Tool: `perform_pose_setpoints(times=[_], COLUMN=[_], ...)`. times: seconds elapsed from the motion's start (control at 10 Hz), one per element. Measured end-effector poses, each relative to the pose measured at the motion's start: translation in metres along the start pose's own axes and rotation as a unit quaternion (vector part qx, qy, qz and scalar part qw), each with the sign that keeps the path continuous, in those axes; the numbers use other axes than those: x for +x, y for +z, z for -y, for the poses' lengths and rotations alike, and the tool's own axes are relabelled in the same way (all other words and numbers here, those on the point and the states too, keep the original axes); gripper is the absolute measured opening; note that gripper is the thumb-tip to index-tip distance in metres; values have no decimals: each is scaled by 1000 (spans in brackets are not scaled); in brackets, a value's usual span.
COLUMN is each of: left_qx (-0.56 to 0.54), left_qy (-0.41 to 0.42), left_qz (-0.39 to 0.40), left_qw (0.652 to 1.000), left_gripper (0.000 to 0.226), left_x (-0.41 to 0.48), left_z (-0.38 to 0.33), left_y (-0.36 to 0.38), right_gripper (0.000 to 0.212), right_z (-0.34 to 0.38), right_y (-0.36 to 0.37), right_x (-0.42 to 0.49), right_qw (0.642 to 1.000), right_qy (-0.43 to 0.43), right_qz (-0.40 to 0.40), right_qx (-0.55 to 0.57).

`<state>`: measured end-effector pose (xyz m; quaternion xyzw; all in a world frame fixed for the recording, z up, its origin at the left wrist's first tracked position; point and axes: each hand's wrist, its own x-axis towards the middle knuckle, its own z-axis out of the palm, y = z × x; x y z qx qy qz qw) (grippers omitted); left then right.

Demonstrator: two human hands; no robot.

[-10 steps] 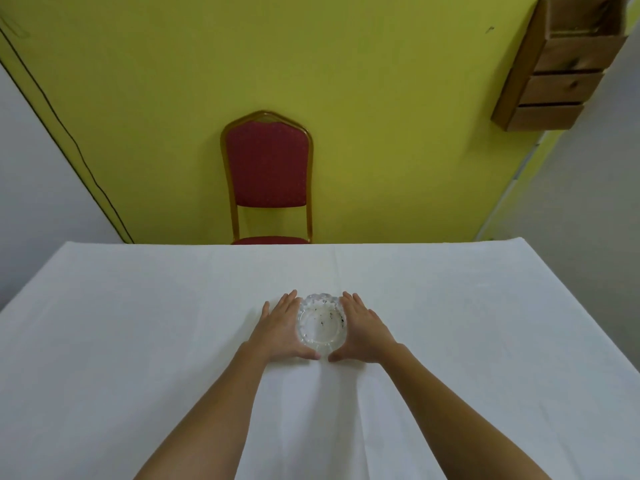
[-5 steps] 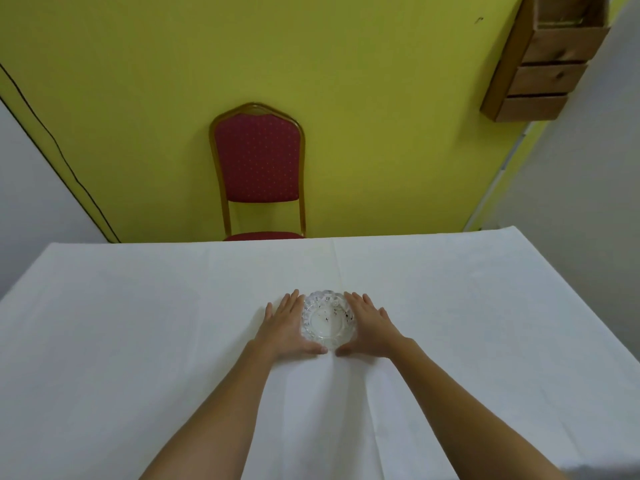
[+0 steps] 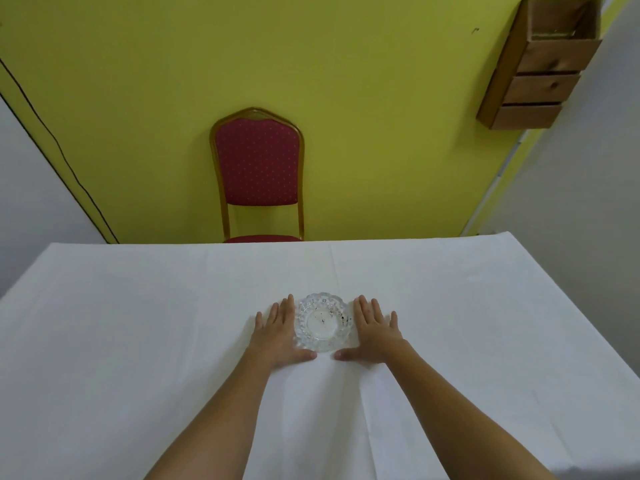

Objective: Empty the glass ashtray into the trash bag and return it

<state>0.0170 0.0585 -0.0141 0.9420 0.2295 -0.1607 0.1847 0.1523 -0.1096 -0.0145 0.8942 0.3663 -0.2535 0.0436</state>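
No writing visible; hands [image 3: 325, 336] apparently flank glass ashtray [image 3: 322, 322] on tablecloth [image 3: 138, 341].

A white cloth covers the tabletop [image 3: 138, 341], with faint fold creases running across and along it. Beyond its far edge stands a chair [image 3: 257, 161] with a red dotted padded back, a red seat and a gold-coloured frame, set against a yellow-green wall [image 3: 346, 98]. A thin dark cable [image 3: 59, 143] runs slantwise down the wall's left side. High on the right hangs a wooden slatted crate [image 3: 540, 67], mounted on the wall.
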Motion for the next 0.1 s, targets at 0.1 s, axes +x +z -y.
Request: perform_pose_setpoints(times=[0.1], left_qx=[45], left_qy=[-25], left_qz=[19], left_qw=[999], left_gripper=[124], left_x=[-3], left_z=[-5], left_y=[-19], right_gripper=[132], right_z=[-1], right_y=[-19], right_x=[-7], right_qw=[999], right_qy=[-12], right_qz=[-16], right_qx=[-29])
